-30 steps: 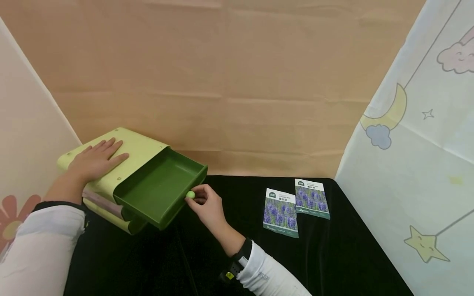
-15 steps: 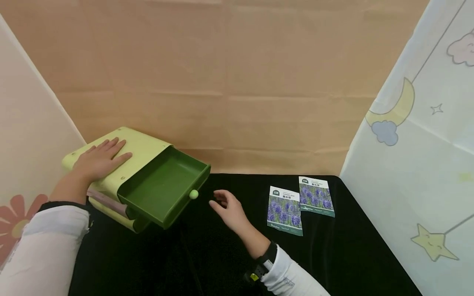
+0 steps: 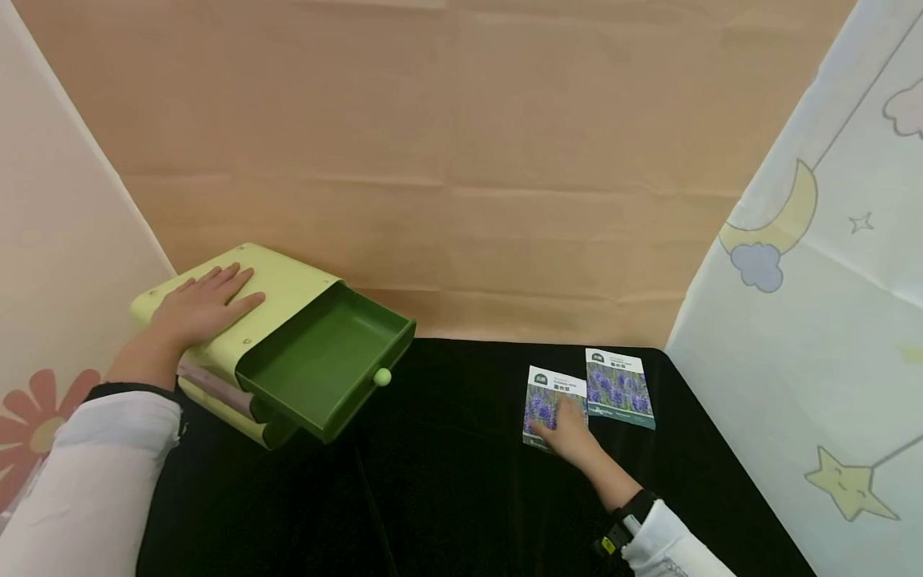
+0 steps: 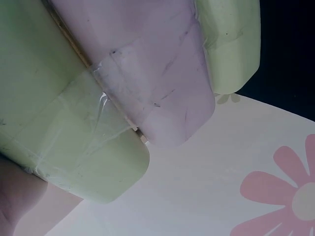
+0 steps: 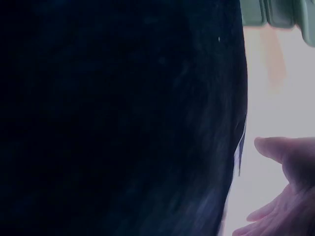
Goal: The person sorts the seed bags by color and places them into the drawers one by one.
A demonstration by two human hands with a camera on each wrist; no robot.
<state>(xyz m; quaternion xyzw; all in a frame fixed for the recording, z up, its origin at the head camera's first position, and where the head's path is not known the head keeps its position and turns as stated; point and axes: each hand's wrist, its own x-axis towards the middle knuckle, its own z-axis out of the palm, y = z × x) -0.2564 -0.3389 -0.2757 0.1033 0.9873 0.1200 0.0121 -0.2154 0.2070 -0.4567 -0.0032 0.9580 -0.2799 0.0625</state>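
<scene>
Pale green cabinet [image 3: 288,279]: my left hand [image 3: 204,308] spread on top, likely steadying it, drawer [image 3: 324,361] out. Right of the cabinet, my right hand [image 3: 573,434], thumb and fingers apart, partly covers the nearer packet [image 3: 543,402]; contact unclear.

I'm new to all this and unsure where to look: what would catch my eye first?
Probably the dark green drawer, standing open in the pale green box at the left, with the left hand resting on top. Next, at the right of the black cloth, two purple-flowered packets, the right hand over the nearer one.
</scene>
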